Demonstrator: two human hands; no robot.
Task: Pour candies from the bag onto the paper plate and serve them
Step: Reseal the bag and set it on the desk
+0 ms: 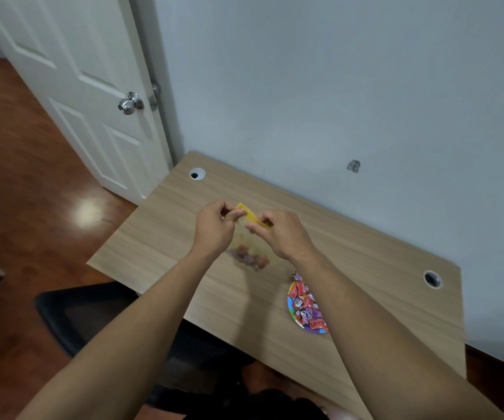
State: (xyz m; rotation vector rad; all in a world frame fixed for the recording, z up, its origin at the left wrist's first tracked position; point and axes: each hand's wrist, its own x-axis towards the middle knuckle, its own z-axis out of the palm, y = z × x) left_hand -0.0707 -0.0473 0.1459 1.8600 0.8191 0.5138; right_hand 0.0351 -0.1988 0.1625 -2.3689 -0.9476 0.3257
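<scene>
Both hands, left hand (212,228) and right hand (284,234), pinched the bag (252,218) top between them, probably sealing it, candies (306,307) on the paper plate (290,305) beneath the right forearm.

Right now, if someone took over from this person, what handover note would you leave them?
Left hand and right hand: both pinch the yellow top strip of the clear candy bag, held above the wooden desk.
A few candies remain blurred in the bag's bottom.
Done: wrapped candies lie piled on the colourful paper plate, partly hidden by the right forearm.
Left: serve the plate.
</scene>
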